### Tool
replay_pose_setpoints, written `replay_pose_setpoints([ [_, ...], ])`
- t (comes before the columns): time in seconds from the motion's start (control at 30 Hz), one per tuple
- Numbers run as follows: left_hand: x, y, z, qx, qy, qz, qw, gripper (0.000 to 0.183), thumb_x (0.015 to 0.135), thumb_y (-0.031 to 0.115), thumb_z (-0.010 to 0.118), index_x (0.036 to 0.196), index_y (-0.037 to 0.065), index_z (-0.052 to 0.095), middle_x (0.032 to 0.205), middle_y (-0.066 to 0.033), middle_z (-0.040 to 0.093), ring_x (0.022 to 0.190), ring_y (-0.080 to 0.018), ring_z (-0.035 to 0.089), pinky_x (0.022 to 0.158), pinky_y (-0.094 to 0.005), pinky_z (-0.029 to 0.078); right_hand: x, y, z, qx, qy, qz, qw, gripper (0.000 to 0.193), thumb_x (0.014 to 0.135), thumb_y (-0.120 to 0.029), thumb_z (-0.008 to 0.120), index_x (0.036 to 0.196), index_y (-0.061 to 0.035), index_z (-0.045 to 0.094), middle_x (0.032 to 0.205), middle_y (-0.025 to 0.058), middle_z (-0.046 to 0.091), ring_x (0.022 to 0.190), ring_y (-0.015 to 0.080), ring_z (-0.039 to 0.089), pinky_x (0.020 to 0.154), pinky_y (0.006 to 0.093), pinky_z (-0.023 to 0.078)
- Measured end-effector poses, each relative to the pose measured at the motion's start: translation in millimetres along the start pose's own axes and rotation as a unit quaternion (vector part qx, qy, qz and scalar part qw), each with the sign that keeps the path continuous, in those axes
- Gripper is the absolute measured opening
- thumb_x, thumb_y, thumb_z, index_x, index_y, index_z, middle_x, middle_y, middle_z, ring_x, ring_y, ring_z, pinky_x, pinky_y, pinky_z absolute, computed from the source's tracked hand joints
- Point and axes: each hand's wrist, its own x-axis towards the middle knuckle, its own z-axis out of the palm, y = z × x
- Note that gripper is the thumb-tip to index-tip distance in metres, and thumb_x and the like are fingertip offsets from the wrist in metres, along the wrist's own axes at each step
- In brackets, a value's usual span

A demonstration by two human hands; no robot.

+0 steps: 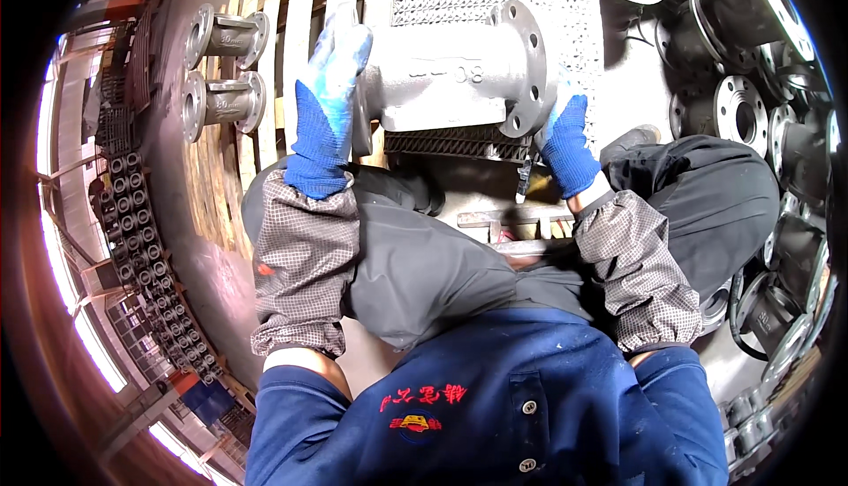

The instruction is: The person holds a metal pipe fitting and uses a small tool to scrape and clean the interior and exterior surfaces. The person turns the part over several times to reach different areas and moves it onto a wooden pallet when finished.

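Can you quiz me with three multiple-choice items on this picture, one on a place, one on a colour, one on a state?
1. Where do the two smaller flanged castings lie?
A. on the wooden pallet, left of the held part
B. on the person's lap
C. on top of the held part

2. What colour are the gloves?
A. red
B. blue
C. yellow

3. How is the large grey flanged pipe fitting held?
A. by one hand
B. by no hand
C. by both hands, one at each end

Answers: 1 A, they rest on the planks. 2 B, both gloves are blue. 3 C, the left hand and right hand grip opposite flanges.
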Motion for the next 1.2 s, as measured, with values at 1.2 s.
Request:
replay_pose_setpoints([
  [1.2, 46, 9, 22, 0.45, -0.077, 0.416, 0.786, 0.043, 0.084, 0.004, 0.053, 0.126, 0.009, 0.053, 0.132, -0.0173, 0.049, 0.12, -0.0414, 0.047, 0.103, -0.0423, 0.038, 38, -18, -51, -0.564, -0.077, -0.367, 0.736, 0.036, 0.079, -0.001, 0.057, 0.114, 0.002, 0.054, 0.102, 0.0197, 0.063, 0.095, 0.032, 0.062, 0.081, 0.0347, 0.05],
])
